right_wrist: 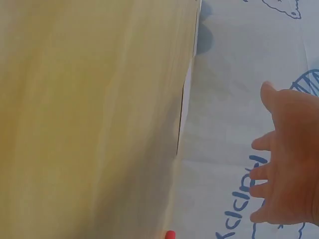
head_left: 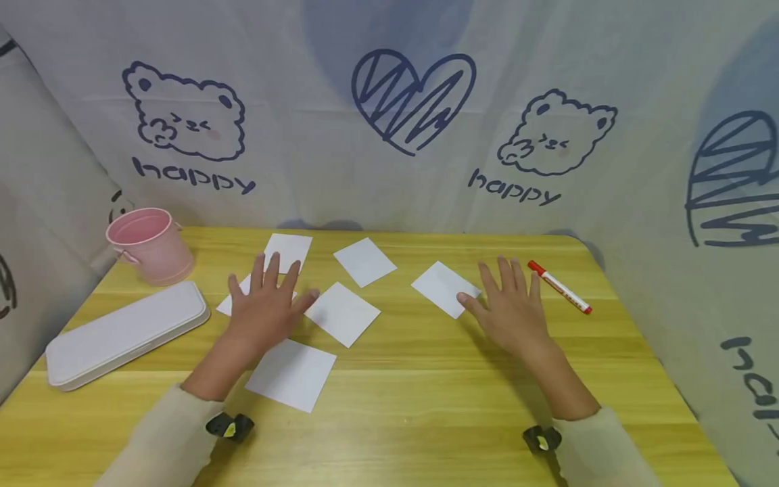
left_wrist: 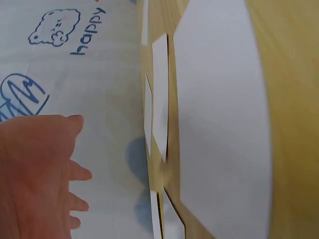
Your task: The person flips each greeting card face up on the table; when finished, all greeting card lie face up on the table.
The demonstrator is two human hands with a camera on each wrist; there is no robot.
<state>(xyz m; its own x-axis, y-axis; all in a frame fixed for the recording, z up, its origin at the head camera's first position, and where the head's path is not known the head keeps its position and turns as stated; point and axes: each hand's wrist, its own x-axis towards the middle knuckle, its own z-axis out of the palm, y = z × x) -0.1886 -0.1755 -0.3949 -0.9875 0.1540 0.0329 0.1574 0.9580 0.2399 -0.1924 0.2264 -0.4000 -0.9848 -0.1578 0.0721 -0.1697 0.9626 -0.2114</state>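
Both hands are spread over the table and hold nothing. My left hand (head_left: 263, 311) has its fingers apart above several white square papers; it partly hides one paper (head_left: 234, 302) beneath it. Around it lie a paper (head_left: 291, 251) beyond the fingertips, another (head_left: 343, 314) beside the thumb and a third (head_left: 293, 375) near the wrist. My right hand (head_left: 512, 312) is also spread, its thumb overlapping the edge of a white paper (head_left: 443, 287) in the head view. Right of its fingers lies a red-and-white marker (head_left: 561, 287), capped in red.
A pink bucket (head_left: 161, 250) stands at the table's back left. In front of it lies a long white case (head_left: 124, 338), closed. One more paper (head_left: 365, 262) lies at the back middle of the wooden table (head_left: 426, 419). A printed cloth (head_left: 316, 135) hangs behind the table.
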